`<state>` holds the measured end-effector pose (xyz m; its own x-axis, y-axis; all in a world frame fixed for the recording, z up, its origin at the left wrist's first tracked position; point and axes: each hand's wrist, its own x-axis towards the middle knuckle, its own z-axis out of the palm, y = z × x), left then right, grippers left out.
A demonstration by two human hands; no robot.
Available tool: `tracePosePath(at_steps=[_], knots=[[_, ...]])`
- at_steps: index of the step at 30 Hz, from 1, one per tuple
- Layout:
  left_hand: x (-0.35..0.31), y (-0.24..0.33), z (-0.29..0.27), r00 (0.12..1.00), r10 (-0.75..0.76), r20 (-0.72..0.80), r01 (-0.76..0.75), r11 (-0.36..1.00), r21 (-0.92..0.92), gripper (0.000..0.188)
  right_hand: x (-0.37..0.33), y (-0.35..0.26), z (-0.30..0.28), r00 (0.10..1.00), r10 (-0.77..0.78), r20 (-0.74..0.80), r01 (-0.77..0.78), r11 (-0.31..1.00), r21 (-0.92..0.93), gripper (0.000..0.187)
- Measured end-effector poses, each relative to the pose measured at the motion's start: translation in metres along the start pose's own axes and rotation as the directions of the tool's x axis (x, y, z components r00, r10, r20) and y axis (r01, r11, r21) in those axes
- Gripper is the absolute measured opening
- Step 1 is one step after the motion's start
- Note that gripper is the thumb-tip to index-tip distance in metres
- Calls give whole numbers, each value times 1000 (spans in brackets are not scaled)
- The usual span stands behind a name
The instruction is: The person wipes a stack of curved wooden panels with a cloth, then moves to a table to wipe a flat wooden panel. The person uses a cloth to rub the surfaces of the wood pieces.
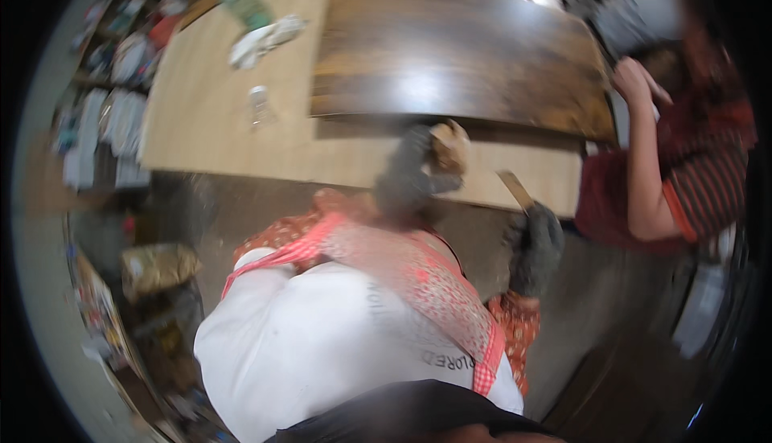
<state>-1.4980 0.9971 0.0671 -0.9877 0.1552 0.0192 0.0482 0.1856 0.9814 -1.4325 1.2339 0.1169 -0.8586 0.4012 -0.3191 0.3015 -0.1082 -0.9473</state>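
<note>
Below, two gloved hands: left hand (410,171) on one tan pad (449,147), right hand (533,248) with one stick (515,190).

My gloved left hand (406,174) presses a tan pad (449,147) against the near edge of the dark wooden board (458,57), which lies on the pale surface (217,121). My gloved right hand (532,246) has its grip closed around a brush handle (515,190). Beside the board's right end, another person's hand (635,81) is raised.

Dark brown board (458,53); grey gloves (535,246); red-checked apron (418,274); pale table (217,121).
</note>
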Motion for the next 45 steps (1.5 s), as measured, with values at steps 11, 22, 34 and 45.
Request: tracePosePath(at_steps=[11, 22, 34, 45], knots=[[-68, -68, -223, 426, 456, -781, 454, 639, 621, 86, 27, 3, 7, 963, -51, 265, -18, 968, 251, 21], [3, -92, -280, 656, 225, -720, 390, 716, 579, 36, 15, -6, 25, 969, -43, 244, -2, 983, 182, 22], [130, -104, -285, 922, 121, -368, 3, 948, 319, 59, -35, 20, 12, 1000, 1, -24, 7, 942, 336, 22], [31, -95, -264, 745, 112, -658, 143, 936, 322, 56, -39, 12, 45, 999, -33, -37, 43, 951, 306, 23]])
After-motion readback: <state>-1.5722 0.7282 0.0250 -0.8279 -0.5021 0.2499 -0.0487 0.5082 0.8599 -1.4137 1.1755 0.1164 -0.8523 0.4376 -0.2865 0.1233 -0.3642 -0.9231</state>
